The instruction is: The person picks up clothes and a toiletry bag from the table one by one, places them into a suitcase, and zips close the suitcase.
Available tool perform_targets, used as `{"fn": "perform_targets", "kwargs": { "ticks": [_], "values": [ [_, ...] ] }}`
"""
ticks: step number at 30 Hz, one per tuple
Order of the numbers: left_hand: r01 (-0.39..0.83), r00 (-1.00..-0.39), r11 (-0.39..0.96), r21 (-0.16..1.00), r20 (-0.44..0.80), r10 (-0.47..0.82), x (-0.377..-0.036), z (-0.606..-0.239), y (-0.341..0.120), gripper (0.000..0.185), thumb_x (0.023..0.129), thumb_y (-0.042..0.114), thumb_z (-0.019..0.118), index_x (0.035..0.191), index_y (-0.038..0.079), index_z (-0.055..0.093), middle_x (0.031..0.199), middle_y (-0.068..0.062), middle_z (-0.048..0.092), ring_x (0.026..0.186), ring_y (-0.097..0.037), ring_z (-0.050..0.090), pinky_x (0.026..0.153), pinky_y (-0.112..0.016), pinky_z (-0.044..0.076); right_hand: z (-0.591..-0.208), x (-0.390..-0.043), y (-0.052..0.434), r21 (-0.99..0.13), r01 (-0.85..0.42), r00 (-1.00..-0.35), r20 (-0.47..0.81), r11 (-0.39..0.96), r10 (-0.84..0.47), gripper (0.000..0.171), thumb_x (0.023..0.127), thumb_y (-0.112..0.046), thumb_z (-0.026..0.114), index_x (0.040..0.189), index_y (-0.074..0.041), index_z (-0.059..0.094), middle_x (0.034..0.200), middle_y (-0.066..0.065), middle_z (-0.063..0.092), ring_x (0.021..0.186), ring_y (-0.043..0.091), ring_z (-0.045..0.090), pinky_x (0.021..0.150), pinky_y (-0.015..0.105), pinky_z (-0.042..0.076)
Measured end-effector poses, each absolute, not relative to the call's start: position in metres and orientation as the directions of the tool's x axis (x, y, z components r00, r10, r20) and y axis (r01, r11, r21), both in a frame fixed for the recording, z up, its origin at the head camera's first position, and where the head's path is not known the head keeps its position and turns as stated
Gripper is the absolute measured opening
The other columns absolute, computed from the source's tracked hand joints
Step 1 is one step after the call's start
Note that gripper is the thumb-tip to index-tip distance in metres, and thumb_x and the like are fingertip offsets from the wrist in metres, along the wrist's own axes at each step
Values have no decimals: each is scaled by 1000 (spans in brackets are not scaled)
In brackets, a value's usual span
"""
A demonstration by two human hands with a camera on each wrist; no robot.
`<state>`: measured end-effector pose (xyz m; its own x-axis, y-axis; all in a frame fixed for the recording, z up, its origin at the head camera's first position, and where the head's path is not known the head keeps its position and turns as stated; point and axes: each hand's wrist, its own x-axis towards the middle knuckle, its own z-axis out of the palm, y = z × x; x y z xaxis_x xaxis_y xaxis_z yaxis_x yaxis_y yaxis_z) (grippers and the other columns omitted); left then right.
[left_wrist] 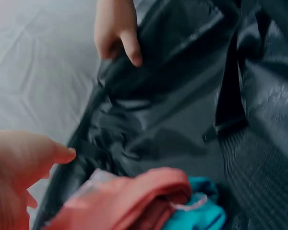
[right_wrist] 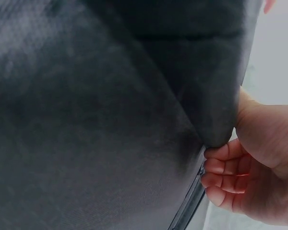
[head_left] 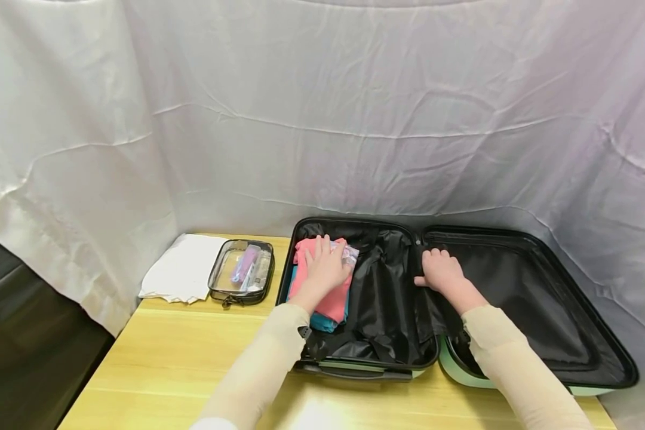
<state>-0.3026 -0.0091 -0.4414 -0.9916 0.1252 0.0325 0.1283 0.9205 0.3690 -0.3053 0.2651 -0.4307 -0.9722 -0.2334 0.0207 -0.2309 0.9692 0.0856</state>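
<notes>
An open mint-green suitcase (head_left: 464, 375) with black lining lies on a wooden table. Its left half holds folded pink clothes (head_left: 335, 301) over a teal garment (head_left: 322, 323). My left hand (head_left: 325, 267) lies flat on the pink clothes with straight fingers. In the left wrist view the left hand (left_wrist: 17, 177) sits beside the pink clothes (left_wrist: 129, 201) and the teal garment (left_wrist: 199, 216). My right hand (head_left: 441, 270) is at the suitcase's middle hinge and grips the edge of the black lining flap (head_left: 431, 313). The right wrist view shows its fingers (right_wrist: 223, 179) curled round the flap (right_wrist: 110, 120).
A clear toiletry pouch (head_left: 241, 272) with small items stands left of the suitcase, next to a folded white cloth (head_left: 184, 269). Bare table (head_left: 183, 358) runs to the front left. A white sheet (head_left: 322, 119) hangs behind. The right half of the suitcase (head_left: 537, 298) shows only black lining.
</notes>
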Motion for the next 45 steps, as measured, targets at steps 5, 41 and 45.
{"fn": "perform_targets", "kwargs": {
  "ticks": [5,41,45],
  "values": [
    [123,-988,947,297,-53,144,-312,-459,-16,66,96,51,50,154,28,29,163,-15,18,153,-35,6,119,-63,5,-432,-304,265,79,-236,-971,23,968,-239,61,82,-38,74,110,13,55,103,32,57,95,47,55,79,58,50],
    [90,-994,917,389,-21,106,-323,-463,-20,65,98,59,38,152,24,36,161,-14,23,152,-38,8,119,-63,7,-425,-304,264,123,-245,-968,26,962,-250,61,82,-41,75,112,10,57,105,30,56,94,45,54,78,57,50],
    [104,-995,905,414,47,93,-317,-444,-22,63,97,59,41,148,21,42,156,-15,33,149,-41,16,117,-64,14,-427,-302,266,119,-237,-970,25,964,-242,64,83,-42,74,117,9,56,109,30,56,98,46,53,79,58,49]
  ]
}}
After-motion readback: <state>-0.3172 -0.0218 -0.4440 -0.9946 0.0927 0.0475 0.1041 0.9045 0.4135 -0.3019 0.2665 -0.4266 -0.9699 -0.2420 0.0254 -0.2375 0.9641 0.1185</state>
